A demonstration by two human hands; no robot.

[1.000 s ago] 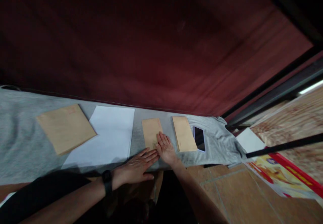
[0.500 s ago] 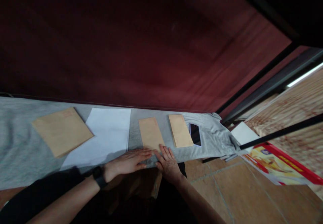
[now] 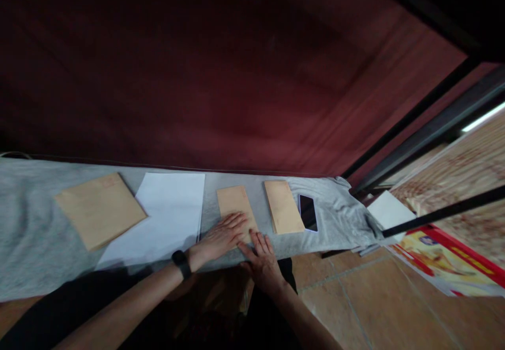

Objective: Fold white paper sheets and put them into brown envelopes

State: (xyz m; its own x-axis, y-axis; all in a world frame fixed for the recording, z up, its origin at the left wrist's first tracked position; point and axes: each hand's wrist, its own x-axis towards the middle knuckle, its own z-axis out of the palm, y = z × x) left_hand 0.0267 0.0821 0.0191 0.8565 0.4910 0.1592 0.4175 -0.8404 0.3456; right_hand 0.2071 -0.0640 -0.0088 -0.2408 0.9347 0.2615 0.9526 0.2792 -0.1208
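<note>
We lay our left hand (image 3: 223, 235) flat across the brown envelope (image 3: 233, 199), fingers stretched and nearly together, gripping nothing. Our right hand (image 3: 265, 266) rests at its near right corner, thumb apart from the fingers, also unclenched. The envelope lies by the front edge of the grey bench (image 3: 23, 223), between the white paper (image 3: 169, 208) and the envelope stack (image 3: 284, 208); we see narrow strips of bench on both sides, and a wider stretch beyond the phone (image 3: 308, 213).

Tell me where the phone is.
In the head view, the phone lies right of centre on the grey cloth, just right of the rightmost brown envelope.
</note>
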